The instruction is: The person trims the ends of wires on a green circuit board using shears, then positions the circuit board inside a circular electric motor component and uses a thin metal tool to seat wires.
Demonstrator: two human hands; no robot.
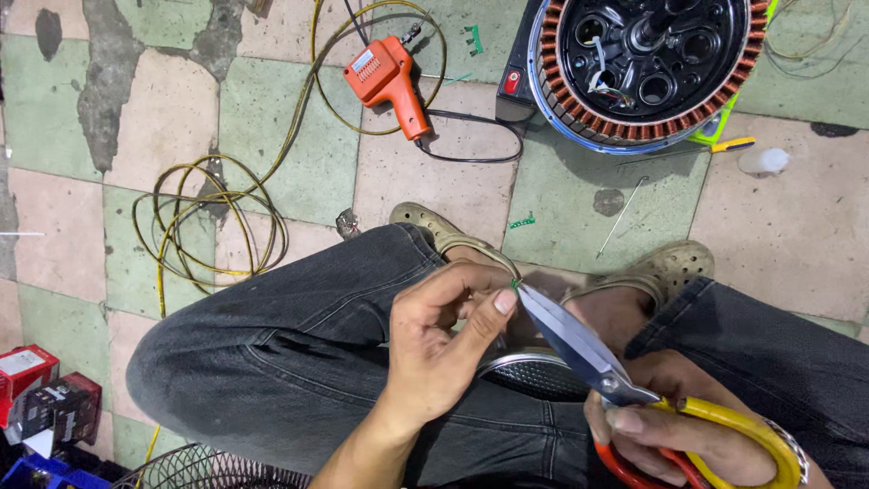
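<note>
- Right hand [688,435] at the bottom right edge of the view, fingers curled through the yellow and red loops of a pair of scissors [579,349], gripping them firmly.
- Scissors blades closed to a point, aimed up and left, tip touching a tiny green piece [514,284].
- Left hand [444,349] above the left knee, thumb and forefinger pinched narrow on that green piece, other fingers loosely bent.
- Dark jeans [290,353] over both knees, beige perforated sandals [674,267] planted on the floor [588,195] just beyond.
- Round metal grille [534,373] partly hidden between the knees, under the hands.
- Near the bottom left corner of the floor: a small red box with a white label [25,369], a dark box with a red edge [62,407] beside it, a blue one [36,473] at the very edge; print too small to tell.
- Wire basket rim [195,466] at the bottom edge.
- Coil of yellow cable [204,222] on the floor's checked green and pink tiles, left of the knees.
- Small green scraps [522,221] and a thin metal rod [623,215] ahead of the sandals.
- Orange pistol-shaped power tool [389,81] with a black cord, farther off, centre top.
- Large round motor stator [647,68] with copper windings at the top right edge, a black box with a red switch [512,83] touching its left side.
</note>
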